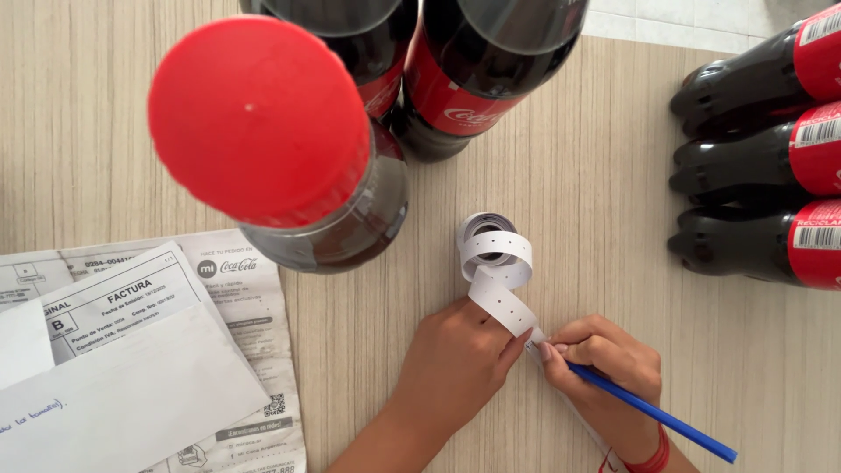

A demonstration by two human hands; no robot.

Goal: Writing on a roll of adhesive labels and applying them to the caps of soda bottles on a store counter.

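Right hand (604, 368) grips a blue pen (653, 405), fingers curled closed around the barrel near its tip; the pen's far end points toward the near right corner of the view. A red band (653, 455) sits on that wrist. Pen tip meets the loose end of a white label strip (504, 302), right where the two hands come together (the tip itself is hidden behind the fingers).

Left hand (455, 363) lies knuckles-up on the wooden table (596, 219), fingers bent down, pressing the strip flat just beside the pen; it pins rather than clasps. The strip runs under the left fingers, and a further length shows near the right wrist.

Strip origin: a small roll of perforated white labels (492, 241), lying on the table just beyond the hands, partly uncoiled.

Surroundings:
- Upright dark soda bottle with a red cap (258, 118), far left of the roll, seen from above and close to the camera.
- Two more upright bottles with red labels (455, 88) behind it at the far edge.
- Three bottles lying on their sides (753, 166) at the right edge, stacked near to far, well apart from the hands.
- Printed paper sheets (236, 289) and a white envelope (131, 403) at the near left, overlapping.
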